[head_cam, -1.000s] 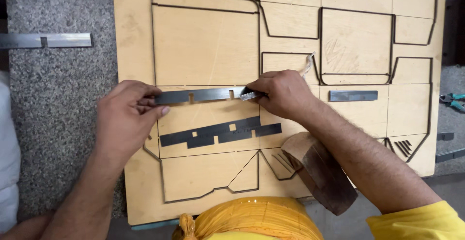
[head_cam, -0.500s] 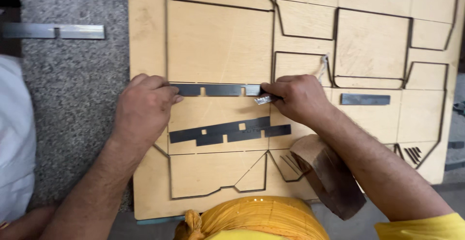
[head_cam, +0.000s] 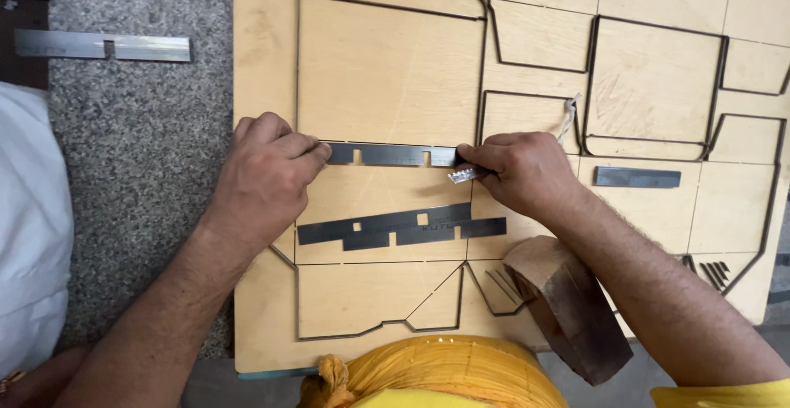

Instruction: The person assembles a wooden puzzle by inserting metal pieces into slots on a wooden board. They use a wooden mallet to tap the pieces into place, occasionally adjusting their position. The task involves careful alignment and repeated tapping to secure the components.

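- a notched steel strip point(head_cam: 393, 155) is held on edge along a slot in the plywood die board point(head_cam: 387, 71), near the board's middle.
- its 9 o'clock end is pinched by the left hand point(head_cam: 267, 179), fingers closed on it.
- its 3 o'clock end is gripped by the right hand point(head_cam: 518, 173), closed, together with a small metal piece point(head_cam: 462, 175).
- two more dark strips point(head_cam: 403, 227) lie flat just toward 6 o'clock.
- a wooden block point(head_cam: 568, 305) rests at 5 o'clock.

A long metal bar point(head_cam: 103, 45) lies on the speckled stone floor point(head_cam: 140, 169); a wooden block point(head_cam: 568, 305) leans nearby.
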